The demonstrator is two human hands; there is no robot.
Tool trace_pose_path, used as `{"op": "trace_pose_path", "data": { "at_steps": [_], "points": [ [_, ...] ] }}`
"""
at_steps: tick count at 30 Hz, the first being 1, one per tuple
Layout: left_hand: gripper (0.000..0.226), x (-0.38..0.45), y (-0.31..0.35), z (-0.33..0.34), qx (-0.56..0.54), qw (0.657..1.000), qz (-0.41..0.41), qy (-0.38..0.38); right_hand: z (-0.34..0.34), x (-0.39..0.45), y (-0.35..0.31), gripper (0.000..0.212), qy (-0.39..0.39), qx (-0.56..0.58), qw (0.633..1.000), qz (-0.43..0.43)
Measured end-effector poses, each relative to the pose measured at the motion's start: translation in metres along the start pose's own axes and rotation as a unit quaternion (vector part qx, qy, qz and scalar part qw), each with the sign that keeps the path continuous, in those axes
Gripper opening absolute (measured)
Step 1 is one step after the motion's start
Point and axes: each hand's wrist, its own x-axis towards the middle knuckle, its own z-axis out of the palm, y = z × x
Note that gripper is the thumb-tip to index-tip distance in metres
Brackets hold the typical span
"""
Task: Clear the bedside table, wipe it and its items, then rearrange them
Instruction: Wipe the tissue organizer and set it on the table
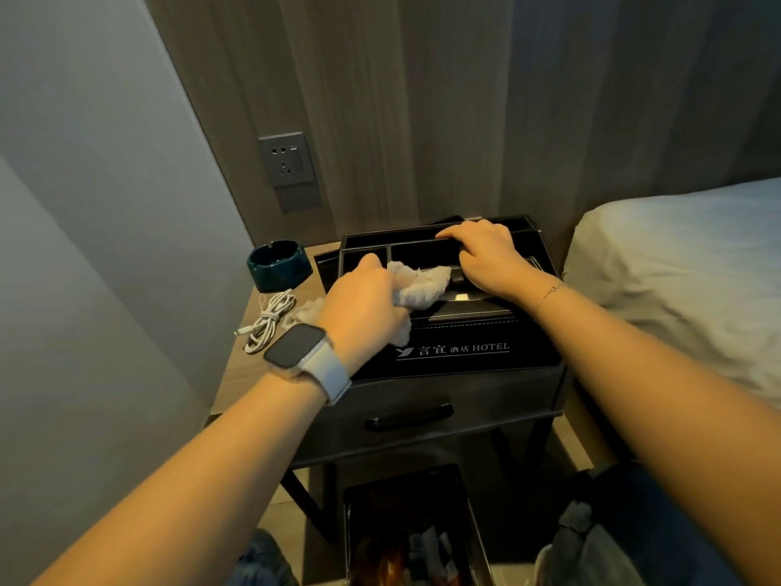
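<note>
A black leather organiser box [456, 353] with "HOTEL" lettering stands on the wooden bedside table [241, 374]. My left hand [363, 306], with a watch on its wrist, grips a pale crumpled cloth [418, 285] and holds it on the top of the box. My right hand [486, 255] rests on the box, with its fingers curled over a divider near the back. A dark teal ashtray [279, 264] sits at the table's back left. A coiled white cable [266, 319] and a small crumpled tissue [306, 310] lie left of the box.
A wall socket [287, 160] is above the table on the wood panel. The bed [676, 272] with its grey sheet borders the table on the right. A drawer handle [408, 416] faces me. A black bin [414, 530] with rubbish stands on the floor beneath.
</note>
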Motion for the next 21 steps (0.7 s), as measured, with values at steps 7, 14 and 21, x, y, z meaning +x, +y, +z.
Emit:
{"op": "trace_pose_path", "data": {
  "at_steps": [7,14,21],
  "points": [
    [0.029,-0.065,-0.069,-0.032,-0.183,0.972,-0.109,0.095,-0.011,-0.017,-0.015,0.039,0.024,0.051,0.998,-0.025],
    [0.023,-0.037,-0.13,0.009,-0.229,0.956,-0.166,0.078,-0.01,-0.054,-0.071,0.034,0.019,0.073,0.994,-0.075],
    [0.049,-0.024,-0.131,0.052,-0.083,0.965,-0.247,-0.023,0.008,-0.084,-0.083,0.032,0.01,0.082,0.994,-0.07]
  ]
}}
